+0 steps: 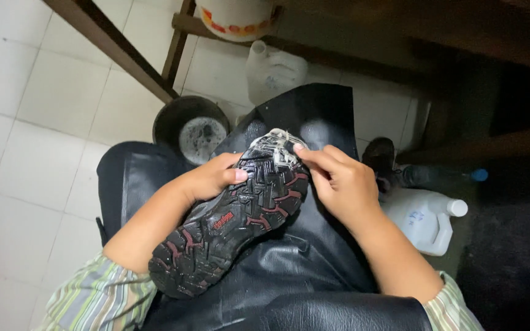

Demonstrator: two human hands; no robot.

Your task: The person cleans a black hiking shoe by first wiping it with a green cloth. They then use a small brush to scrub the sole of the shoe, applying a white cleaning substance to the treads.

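Note:
A black shoe (228,224) with a dark red-trimmed tread lies sole-up across my lap on a shiny black apron (302,276). Whitish foam or residue covers the sole's toe end (275,146). My left hand (207,179) grips the shoe's left side near the toe, thumb resting on the tread. At the right side of the toe, my right hand (338,181) presses its fingertips against the whitish patch. Whether the right hand holds a small tool or cloth is hidden.
A dark bucket (191,125) of soapy water stands on the white tiled floor ahead of my knees. A translucent jug (274,70) sits beyond it, a white jug (427,217) and a blue-capped bottle (443,176) to the right. Wooden furniture legs (118,52) cross above.

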